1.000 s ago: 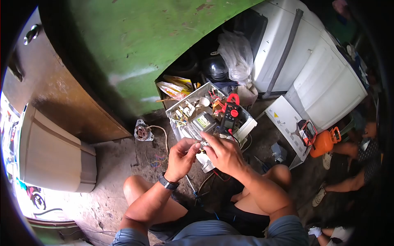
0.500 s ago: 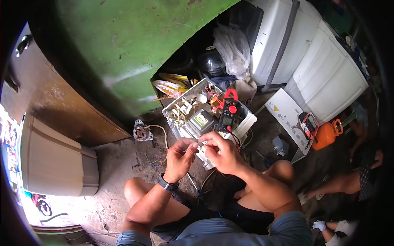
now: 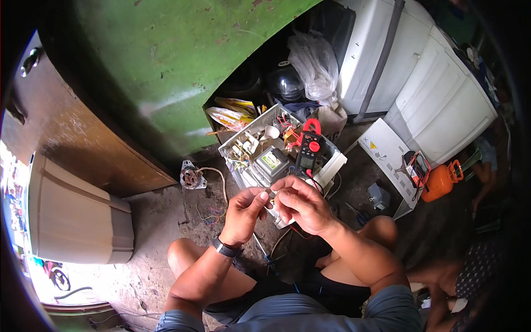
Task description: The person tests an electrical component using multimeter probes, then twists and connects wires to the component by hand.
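My left hand [image 3: 245,214] is closed, its thumb and forefinger pinching a small thing too tiny to make out. Right up against those fingertips is my right hand [image 3: 303,209], its fingers curled around the same spot and partly hiding it. Just beyond both hands sits an opened appliance chassis [image 3: 231,176], probably a microwave oven, with wires and parts showing. Inside it is a metal transformer [image 3: 271,164] with a pale label. A red and black clamp meter [image 3: 307,152] rests on the chassis, its leads running down behind my right hand.
A small motor [image 3: 192,176] with loose wires lies on the floor at left. To the right are a white metal panel [image 3: 387,157], an orange gas canister [image 3: 441,181], a grey box-shaped part [image 3: 379,196] and scissors [image 3: 359,214]. Another person's limbs [image 3: 442,285] show at lower right.
My right hand's fingers have loosened and shifted slightly beside the left fingertips. My left hand has barely moved. The other person at lower right has shifted position.
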{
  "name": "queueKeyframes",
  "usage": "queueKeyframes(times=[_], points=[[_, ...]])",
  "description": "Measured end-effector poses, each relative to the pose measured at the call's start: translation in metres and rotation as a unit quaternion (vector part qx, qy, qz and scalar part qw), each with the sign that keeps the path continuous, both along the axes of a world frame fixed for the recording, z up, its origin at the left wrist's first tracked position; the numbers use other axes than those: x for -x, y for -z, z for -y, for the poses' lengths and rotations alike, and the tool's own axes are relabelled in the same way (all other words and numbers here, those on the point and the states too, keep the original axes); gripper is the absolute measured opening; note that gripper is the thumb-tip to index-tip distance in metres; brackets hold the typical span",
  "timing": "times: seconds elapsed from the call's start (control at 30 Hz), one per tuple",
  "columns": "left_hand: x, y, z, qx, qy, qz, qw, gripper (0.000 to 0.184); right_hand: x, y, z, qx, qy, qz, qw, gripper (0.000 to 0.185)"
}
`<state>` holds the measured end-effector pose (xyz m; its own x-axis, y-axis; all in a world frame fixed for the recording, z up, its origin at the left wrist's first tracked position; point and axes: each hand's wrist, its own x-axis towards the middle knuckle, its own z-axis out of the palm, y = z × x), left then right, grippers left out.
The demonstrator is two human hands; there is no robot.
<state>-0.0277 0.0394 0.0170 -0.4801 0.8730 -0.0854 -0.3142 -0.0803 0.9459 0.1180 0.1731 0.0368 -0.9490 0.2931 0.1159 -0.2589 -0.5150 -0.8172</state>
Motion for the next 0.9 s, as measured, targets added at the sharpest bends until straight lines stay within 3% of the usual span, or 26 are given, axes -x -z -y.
queueKeyframes(times=[0.03, 0.1, 0.17, 0.23, 0.3, 0.37, 0.4, 0.53, 0.6, 0.63, 0.67, 0.7, 0.77, 0.8, 0.83, 0.87, 0.9], points=[[-0.001, -0.001, 0.0, -0.019, 0.015, 0.073, 0.997, 0.021, 0.002, -0.007, 0.003, 0.0, 0.0, -0.001, 1.0, 0.022], [-0.002, 0.002, 0.0, -0.016, 0.008, 0.089, 0.996, 0.021, 0.006, -0.025, 0.014, -0.213, 0.159, 0.042, 0.963, 0.031], [-0.002, 0.004, -0.001, -0.013, -0.001, 0.106, 0.994, 0.02, 0.006, -0.012, 0.011, -0.381, 0.234, 0.053, 0.893, 0.041], [-0.001, 0.006, 0.0, -0.014, 0.001, 0.046, 0.999, 0.02, 0.002, -0.011, 0.006, -0.69, 0.305, 0.067, 0.653, 0.043], [-0.001, 0.004, 0.0, -0.005, -0.004, 0.033, 0.999, 0.02, 0.0, -0.01, 0.009, -0.675, 0.289, 0.081, 0.674, 0.035], [-0.001, 0.005, -0.001, 0.004, -0.01, 0.019, 1.0, 0.02, 0.001, -0.01, 0.011, -0.556, 0.255, 0.11, 0.783, 0.027], [0.0, 0.007, -0.002, -0.005, -0.005, 0.056, 0.998, 0.02, 0.001, -0.007, 0.01, -0.528, 0.237, 0.102, 0.809, 0.026], [-0.001, 0.009, -0.004, -0.018, -0.009, 0.076, 0.997, 0.021, -0.001, -0.006, 0.014, -0.513, 0.197, 0.135, 0.824, 0.027], [-0.001, 0.007, -0.004, -0.019, -0.013, 0.065, 0.998, 0.021, -0.002, -0.007, 0.014, -0.431, 0.158, 0.143, 0.877, 0.028], [0.0, 0.006, -0.004, -0.02, -0.018, 0.055, 0.998, 0.021, -0.002, -0.005, 0.013, -0.43, 0.157, 0.143, 0.877, 0.028], [0.0, 0.007, -0.004, -0.019, -0.02, 0.055, 0.998, 0.021, -0.002, -0.003, 0.011, -0.267, 0.107, 0.096, 0.953, 0.028], [0.0, 0.007, -0.004, -0.017, -0.017, 0.062, 0.998, 0.021, -0.003, -0.002, 0.009, -0.094, 0.054, 0.048, 0.993, 0.029], [-0.001, 0.008, -0.004, -0.016, -0.014, 0.069, 0.997, 0.021, -0.002, -0.007, 0.008, -0.093, 0.068, 0.032, 0.993, 0.031], [-0.003, 0.009, -0.004, -0.012, -0.017, 0.053, 0.998, 0.021, 0.002, -0.007, 0.011, -0.217, 0.149, 0.073, 0.962, 0.033], [-0.004, 0.009, -0.005, -0.008, -0.018, 0.037, 0.999, 0.021, 0.003, -0.006, 0.011, -0.335, 0.228, 0.112, 0.907, 0.034], [-0.006, 0.009, -0.006, -0.008, -0.016, 0.037, 0.999, 0.021, -0.001, -0.006, 0.008, -0.524, 0.255, 0.118, 0.804, 0.038], [-0.007, 0.009, -0.007, -0.006, -0.02, 0.009, 1.0, 0.021, 0.0, 0.003, 0.007, -0.612, 0.288, 0.065, 0.733, 0.038]])
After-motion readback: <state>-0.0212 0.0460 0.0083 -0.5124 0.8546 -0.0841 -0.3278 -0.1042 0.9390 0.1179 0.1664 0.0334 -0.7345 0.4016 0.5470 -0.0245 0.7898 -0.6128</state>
